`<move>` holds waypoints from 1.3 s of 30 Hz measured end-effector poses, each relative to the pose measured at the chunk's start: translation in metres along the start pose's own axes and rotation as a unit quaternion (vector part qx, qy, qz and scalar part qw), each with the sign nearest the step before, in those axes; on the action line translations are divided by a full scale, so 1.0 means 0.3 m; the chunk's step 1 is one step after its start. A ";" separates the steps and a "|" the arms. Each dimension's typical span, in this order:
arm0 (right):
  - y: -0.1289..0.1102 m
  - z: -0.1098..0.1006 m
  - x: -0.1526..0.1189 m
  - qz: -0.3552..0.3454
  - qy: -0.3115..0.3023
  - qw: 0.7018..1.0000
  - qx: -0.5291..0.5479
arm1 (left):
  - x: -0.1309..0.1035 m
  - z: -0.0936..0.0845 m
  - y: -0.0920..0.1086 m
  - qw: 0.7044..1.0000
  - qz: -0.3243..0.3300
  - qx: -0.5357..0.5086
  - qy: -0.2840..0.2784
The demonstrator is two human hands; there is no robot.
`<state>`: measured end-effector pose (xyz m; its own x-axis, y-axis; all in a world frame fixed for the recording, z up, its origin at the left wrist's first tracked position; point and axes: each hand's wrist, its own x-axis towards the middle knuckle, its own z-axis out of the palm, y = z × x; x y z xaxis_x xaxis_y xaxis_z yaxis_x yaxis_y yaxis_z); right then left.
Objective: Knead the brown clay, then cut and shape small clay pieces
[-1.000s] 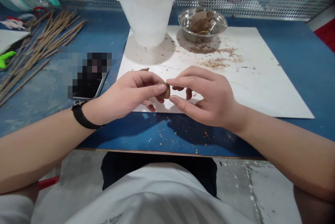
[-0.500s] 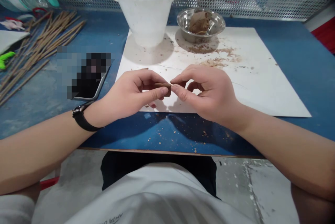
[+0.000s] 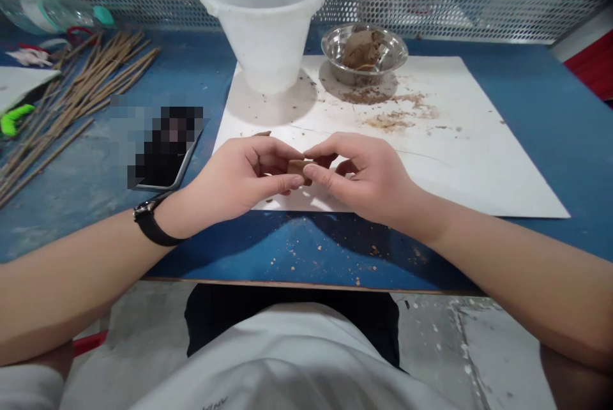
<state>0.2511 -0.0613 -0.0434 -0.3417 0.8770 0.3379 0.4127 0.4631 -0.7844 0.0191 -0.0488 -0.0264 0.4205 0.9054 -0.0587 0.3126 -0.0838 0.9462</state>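
Pinching a small brown clay piece (image 3: 297, 169) mid-frame, left hand (image 3: 234, 180) and right hand (image 3: 371, 177) grasp its ends, long axis running left-right.

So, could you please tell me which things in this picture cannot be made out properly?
- Brown lump, head view: mostly hidden between the left hand and right hand; its shape is unclear.
- Phone: pixelated over.
- Clear bottle: cut off by the left edge.
- White bucket: its inside is not visible.
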 end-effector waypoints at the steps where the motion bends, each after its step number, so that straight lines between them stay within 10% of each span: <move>1: 0.001 0.005 0.002 0.008 -0.005 1.000 0.008 | 0.000 0.000 -0.004 1.000 0.006 0.016 0.009; 15: 0.027 0.006 0.036 0.053 0.006 0.998 0.039 | 0.025 -0.033 -0.030 0.993 0.078 0.092 0.018; 21: 0.076 -0.027 0.082 -0.001 -0.058 0.994 -0.093 | 0.068 -0.183 -0.010 0.958 0.078 0.239 0.137; 26: 0.133 -0.032 0.093 -0.055 -0.002 0.983 -0.175 | 0.109 -0.273 -0.020 0.934 0.054 0.335 0.116; 30: 0.153 -0.035 0.098 -0.041 0.031 0.985 -0.164 | 0.142 -0.246 -0.055 0.926 0.081 0.368 0.039; 39: 0.116 -0.021 0.101 -0.048 0.064 0.990 -0.112 | 0.109 -0.154 -0.038 0.982 0.058 0.162 0.072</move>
<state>0.2604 -0.0177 -0.0571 -0.2846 0.8298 0.4801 0.5657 0.5497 -0.6147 -0.0099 0.0011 -0.0244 0.3518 0.9293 0.1121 0.5337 -0.2975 0.7916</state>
